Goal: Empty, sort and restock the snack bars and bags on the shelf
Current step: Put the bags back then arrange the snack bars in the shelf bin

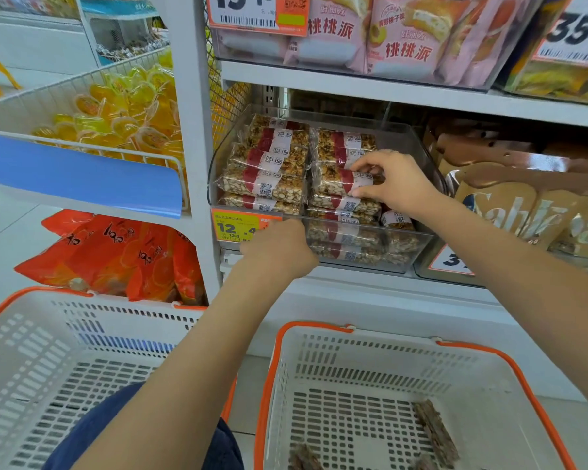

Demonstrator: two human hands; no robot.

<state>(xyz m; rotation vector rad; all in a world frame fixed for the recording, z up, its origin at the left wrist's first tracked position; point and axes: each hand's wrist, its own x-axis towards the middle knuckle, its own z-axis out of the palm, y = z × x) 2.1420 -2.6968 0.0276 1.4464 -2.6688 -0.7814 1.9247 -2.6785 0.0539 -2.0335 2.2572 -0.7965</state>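
Right hand (392,184) pinching a wrapped nut bar (340,179) atop the stack in the clear bin (421,147). Left hand (279,247) curled on the bin's front edge, beside the yellow price tag (235,227).

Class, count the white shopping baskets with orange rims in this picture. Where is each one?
2. One basket is at lower left; the other basket is at lower right, with dark snack bars in it. No others visible.
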